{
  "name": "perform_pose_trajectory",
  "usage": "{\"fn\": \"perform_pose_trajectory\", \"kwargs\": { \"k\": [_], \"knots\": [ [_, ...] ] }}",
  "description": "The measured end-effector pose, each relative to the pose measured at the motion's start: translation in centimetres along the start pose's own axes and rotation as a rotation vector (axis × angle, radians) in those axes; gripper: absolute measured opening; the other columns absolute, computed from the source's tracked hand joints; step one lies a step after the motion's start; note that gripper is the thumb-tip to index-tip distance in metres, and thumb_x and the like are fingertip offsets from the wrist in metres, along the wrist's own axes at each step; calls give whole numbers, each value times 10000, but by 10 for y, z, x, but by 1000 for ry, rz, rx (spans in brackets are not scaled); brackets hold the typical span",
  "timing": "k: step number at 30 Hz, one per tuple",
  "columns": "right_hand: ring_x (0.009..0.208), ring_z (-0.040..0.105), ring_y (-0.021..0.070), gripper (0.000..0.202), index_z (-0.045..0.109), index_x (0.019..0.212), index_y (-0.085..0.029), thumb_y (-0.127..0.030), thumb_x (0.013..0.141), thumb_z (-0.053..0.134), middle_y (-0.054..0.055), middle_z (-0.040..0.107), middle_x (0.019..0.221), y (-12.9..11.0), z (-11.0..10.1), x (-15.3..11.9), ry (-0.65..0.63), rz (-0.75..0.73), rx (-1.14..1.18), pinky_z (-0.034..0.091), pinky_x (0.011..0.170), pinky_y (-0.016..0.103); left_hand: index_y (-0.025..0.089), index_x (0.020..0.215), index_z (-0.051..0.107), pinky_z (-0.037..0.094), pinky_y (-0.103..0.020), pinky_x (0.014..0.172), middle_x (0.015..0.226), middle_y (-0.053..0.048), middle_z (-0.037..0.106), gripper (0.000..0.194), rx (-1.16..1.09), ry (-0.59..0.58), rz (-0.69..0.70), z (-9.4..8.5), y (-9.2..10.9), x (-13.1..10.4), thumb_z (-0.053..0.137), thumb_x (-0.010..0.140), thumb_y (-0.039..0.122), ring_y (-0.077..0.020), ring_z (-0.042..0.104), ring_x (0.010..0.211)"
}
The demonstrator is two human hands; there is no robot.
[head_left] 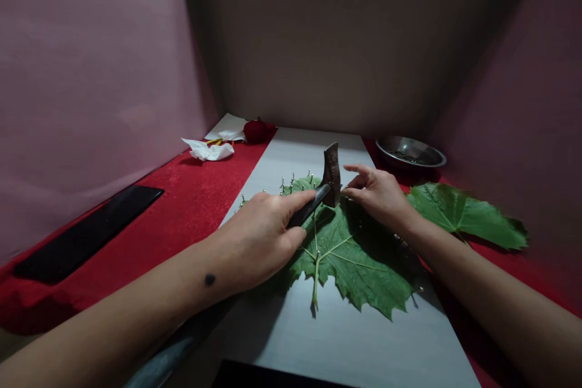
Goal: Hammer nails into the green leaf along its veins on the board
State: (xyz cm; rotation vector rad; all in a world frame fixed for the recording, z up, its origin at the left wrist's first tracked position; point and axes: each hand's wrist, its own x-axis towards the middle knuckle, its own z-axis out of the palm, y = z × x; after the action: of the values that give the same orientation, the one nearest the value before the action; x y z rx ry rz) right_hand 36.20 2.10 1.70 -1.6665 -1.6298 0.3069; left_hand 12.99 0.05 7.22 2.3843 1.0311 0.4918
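Observation:
A large green leaf (pixel 359 273) lies on a white board (pixel 364 345), with several nails (pixel 292 180) standing upright around its left and upper edges and one near its stem. My left hand (pixel 259 236) is closed around the dark handle of a hammer (pixel 332 174), whose metal head is over the leaf's upper part. Just right of the head, my right hand (pixel 375 194) pinches with thumb and forefinger at the leaf's upper right edge. What sits between those fingertips is too small to make out. Part of the leaf is hidden under my left hand.
On the red cloth (pixel 195 188) lie a black phone-like slab (pixel 91 233) at left, crumpled white tissue (pixel 209 150) and a dark red object (pixel 255 130) behind. A metal bowl (pixel 431 156) of nails and a second leaf (pixel 473 215) are at right.

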Motion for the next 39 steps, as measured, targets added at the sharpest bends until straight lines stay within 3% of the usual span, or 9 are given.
{"fn": "perform_pose_trajectory", "kwargs": {
  "k": [12,20,23,29,34,39],
  "knots": [
    [650,622,157,135,653,805,-167,-175,675,616,38,692,702,7,5,1,-81,0,-13,455,599,271,247,1248,578,389,-246,540,713,15,660,504,-44,57,6,2,-8,1,518,754,162,-126,523,583],
    [625,607,150,49,655,705,-174,-181,678,615,34,681,679,3,4,0,-96,-17,-38,446,586,271,227,1236,588,404,-259,548,715,-3,659,480,-32,43,-22,0,-6,3,515,763,180,-133,533,575],
    [611,600,146,131,685,783,-165,-156,674,613,33,683,677,2,4,1,-92,5,-41,437,571,261,220,1233,590,396,-261,545,700,-3,649,478,-42,38,1,1,-7,4,516,763,179,-135,528,573],
    [573,586,129,539,613,1192,-204,-107,662,604,-16,664,638,-1,2,2,-107,-39,-51,402,550,236,261,1201,599,353,-245,518,706,12,636,449,-11,38,54,3,-1,11,509,770,172,-121,486,554],
    [606,595,133,615,541,1266,-216,-95,666,592,-8,676,677,-5,-2,0,-117,-57,-70,386,542,220,221,1223,585,337,-242,509,703,-5,617,465,26,59,96,6,9,20,494,771,160,-113,431,529],
    [566,561,132,686,426,1370,-182,-131,703,575,-4,655,642,-5,-1,1,-124,-69,-93,360,511,231,194,1228,590,306,-242,467,591,12,544,473,116,-40,82,2,12,27,486,768,162,-104,368,457]
  ]
}}
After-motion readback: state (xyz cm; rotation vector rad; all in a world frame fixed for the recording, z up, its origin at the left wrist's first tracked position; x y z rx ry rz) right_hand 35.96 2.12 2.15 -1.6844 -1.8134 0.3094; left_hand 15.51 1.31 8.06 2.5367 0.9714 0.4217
